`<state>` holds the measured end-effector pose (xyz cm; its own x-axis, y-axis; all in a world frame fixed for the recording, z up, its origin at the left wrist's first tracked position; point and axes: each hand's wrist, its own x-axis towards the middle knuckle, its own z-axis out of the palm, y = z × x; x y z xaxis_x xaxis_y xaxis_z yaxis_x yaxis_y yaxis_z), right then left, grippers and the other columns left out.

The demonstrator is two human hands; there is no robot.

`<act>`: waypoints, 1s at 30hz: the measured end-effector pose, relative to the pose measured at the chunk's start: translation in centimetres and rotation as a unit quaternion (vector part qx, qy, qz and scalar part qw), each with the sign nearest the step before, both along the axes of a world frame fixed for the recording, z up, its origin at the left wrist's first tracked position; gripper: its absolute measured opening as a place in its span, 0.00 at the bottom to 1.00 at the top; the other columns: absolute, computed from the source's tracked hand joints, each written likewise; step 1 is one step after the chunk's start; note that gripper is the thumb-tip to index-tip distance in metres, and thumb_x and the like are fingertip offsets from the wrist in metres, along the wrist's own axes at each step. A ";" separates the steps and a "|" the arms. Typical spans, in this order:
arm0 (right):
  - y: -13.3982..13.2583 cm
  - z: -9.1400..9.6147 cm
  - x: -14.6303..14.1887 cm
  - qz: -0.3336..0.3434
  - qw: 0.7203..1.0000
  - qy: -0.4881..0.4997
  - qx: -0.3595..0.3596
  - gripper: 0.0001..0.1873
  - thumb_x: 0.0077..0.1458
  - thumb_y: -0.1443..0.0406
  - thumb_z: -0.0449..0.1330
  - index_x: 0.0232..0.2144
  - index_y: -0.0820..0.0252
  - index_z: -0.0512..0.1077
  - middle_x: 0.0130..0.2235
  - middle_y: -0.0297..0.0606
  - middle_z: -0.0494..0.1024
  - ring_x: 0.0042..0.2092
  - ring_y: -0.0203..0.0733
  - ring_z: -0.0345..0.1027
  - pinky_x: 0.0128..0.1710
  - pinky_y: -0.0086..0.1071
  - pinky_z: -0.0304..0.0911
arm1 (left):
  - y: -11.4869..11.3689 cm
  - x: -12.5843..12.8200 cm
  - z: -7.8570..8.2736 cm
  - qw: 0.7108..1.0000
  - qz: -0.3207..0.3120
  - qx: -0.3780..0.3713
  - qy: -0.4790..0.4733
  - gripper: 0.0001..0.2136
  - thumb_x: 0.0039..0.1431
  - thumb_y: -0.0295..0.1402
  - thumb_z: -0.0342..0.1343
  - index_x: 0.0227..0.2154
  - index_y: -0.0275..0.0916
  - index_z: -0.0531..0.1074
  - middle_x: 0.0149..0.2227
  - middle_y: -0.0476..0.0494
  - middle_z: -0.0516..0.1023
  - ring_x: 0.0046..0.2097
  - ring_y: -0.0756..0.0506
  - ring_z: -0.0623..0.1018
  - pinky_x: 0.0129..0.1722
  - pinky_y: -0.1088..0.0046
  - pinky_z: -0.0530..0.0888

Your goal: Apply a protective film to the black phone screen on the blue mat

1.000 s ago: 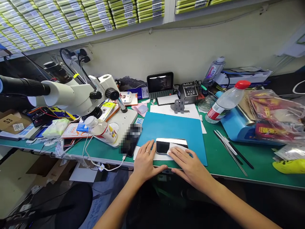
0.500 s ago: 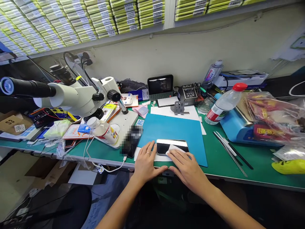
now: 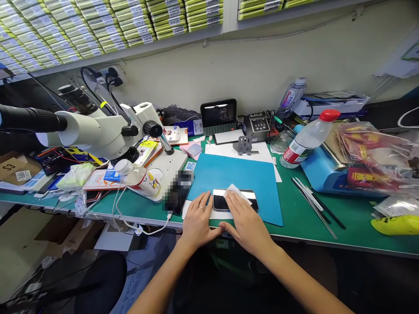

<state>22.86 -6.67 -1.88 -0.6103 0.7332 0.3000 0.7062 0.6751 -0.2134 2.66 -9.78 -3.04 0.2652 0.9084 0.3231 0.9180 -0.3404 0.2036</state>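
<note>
A phone (image 3: 218,201) with a dark, shiny screen lies face up, long side towards me, near the front edge of a blue mat (image 3: 229,168). My right hand (image 3: 247,222) presses a white wipe (image 3: 234,189) onto the screen with its fingertips. Part of the wipe is under the fingers. My left hand (image 3: 197,220), a ring on one finger, lies flat with fingers stretched at the phone's left end; its index fingertip is close against the phone's edge. The two thumbs nearly meet in front of the phone.
A second phone (image 3: 180,192) with a white cable lies left of the mat. Beyond it stand a white-capped bottle (image 3: 139,178) and a microscope (image 3: 88,133). On the right are tweezers and thin tools (image 3: 314,203), a red-capped bottle (image 3: 309,141) and a blue device (image 3: 319,170).
My right hand has slid the wipe left and slightly away from me across the phone's screen. My left hand stays at the phone's left end. The view has shifted slightly.
</note>
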 end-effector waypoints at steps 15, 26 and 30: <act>-1.1 0.4 -3.6 0.104 0.991 0.052 -0.059 0.48 0.61 0.56 0.60 0.71 0.71 0.41 0.70 0.60 0.52 0.71 0.57 0.45 0.67 0.53 0.55 | 0.4 -0.2 4.6 0.987 -0.117 -0.099 -0.037 0.25 0.72 0.42 0.40 0.66 0.34 0.59 0.68 0.35 0.61 0.70 0.39 0.60 0.68 0.53 0.61; 0.6 0.0 -3.8 0.034 0.998 -0.004 -0.047 0.44 0.61 0.67 0.55 0.72 0.62 0.39 0.71 0.49 0.51 0.70 0.57 0.49 0.68 0.53 0.53 | 2.0 4.4 3.7 0.991 -0.060 -0.115 0.007 0.35 0.71 0.48 0.40 0.66 0.19 0.54 0.69 0.22 0.54 0.71 0.31 0.53 0.69 0.52 0.58; -0.5 -0.8 -2.4 0.011 1.000 0.009 -0.024 0.43 0.62 0.67 0.53 0.72 0.55 0.37 0.72 0.42 0.48 0.70 0.56 0.49 0.68 0.55 0.51 | 1.5 5.6 4.1 0.991 -0.086 -0.102 -0.008 0.35 0.70 0.49 0.43 0.66 0.22 0.55 0.69 0.24 0.54 0.71 0.32 0.52 0.69 0.52 0.58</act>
